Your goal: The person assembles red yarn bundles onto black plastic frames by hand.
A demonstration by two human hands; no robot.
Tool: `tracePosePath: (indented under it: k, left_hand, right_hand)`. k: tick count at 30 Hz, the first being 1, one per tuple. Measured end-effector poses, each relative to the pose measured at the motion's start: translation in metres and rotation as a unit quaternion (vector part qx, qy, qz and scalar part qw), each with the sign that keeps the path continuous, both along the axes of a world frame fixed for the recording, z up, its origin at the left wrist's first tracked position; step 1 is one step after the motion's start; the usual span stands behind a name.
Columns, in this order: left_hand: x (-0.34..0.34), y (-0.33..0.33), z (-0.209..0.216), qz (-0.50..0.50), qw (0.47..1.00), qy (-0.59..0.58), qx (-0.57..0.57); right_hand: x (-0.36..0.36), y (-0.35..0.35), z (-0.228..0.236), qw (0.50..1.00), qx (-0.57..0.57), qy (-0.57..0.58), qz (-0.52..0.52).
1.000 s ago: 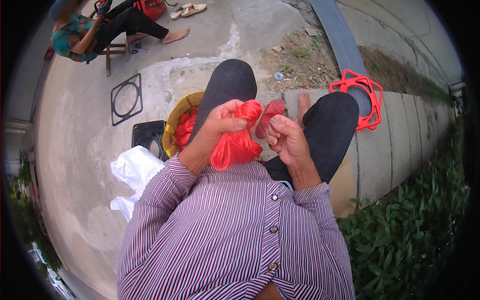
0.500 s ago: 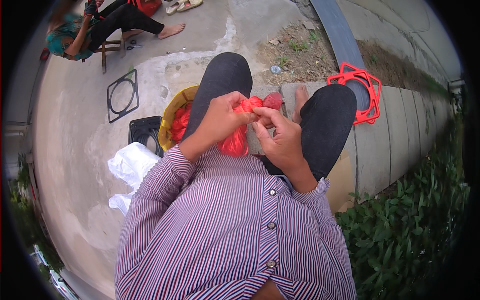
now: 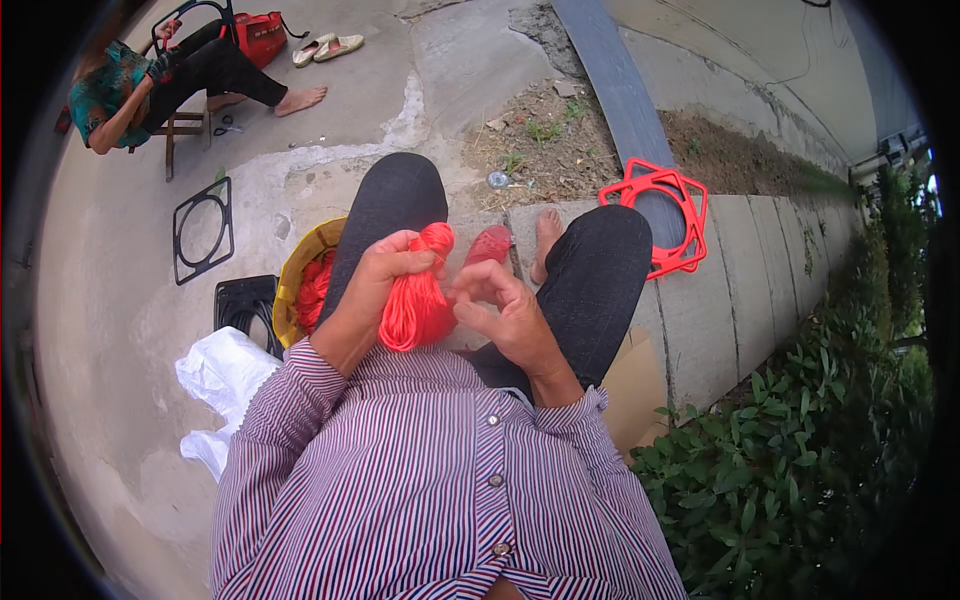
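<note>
My left hand (image 3: 385, 275) grips the upper part of a looped hank of shiny red cord (image 3: 412, 308) in front of my left knee. The loops hang below my fingers toward my lap. Just right of the hank is my right hand (image 3: 500, 310), thumb and fingertips curled together in a pinch close to the cord. Whatever lies between those fingertips is too small to make out. More red cord (image 3: 314, 283) fills a yellow basket (image 3: 290, 315) beside my left leg.
White sacking (image 3: 225, 375) and stacked black frames (image 3: 240, 300) lie left of the basket, a single black frame (image 3: 204, 230) beyond. Red frames (image 3: 692, 225) rest past my right knee. A red slipper (image 3: 490, 244) is between my legs. A co-worker (image 3: 125, 95) sits far left. Bushes (image 3: 760, 480) stand right.
My left hand has turned and lifted the red hank so its loops hang down. My right hand has come away from its top to its side. The view has shifted; the co-worker now holds a black frame.
</note>
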State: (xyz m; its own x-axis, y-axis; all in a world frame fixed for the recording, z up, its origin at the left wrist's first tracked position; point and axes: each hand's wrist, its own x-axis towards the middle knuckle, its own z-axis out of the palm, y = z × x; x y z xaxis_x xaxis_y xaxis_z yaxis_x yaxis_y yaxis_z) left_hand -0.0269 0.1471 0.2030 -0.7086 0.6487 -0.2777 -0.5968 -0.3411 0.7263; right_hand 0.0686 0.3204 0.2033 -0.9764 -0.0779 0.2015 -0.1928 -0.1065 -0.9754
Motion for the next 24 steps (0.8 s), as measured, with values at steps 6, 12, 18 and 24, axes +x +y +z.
tracePosePath:
  k: [6,12,18,24]
  left_hand:
    - [-0.004,-0.006,-0.013,-0.022,0.989,-0.040,0.139]
    - [-0.006,-0.007,-0.020,-0.018,0.998,-0.020,0.063]
    - [0.001,0.001,0.014,-0.028,0.992,0.048,0.112]
    - [0.003,0.002,0.051,-0.287,0.852,0.403,-0.170]
  right_hand:
    - [-0.004,0.003,-0.006,0.985,-0.070,-0.153,0.044]
    - [-0.005,-0.004,-0.016,0.998,-0.059,-0.032,-0.003]
    - [-0.015,-0.003,-0.021,0.891,-0.378,-0.248,-0.043]
    - [-0.012,-0.001,-0.035,0.868,-0.394,-0.296,0.059]
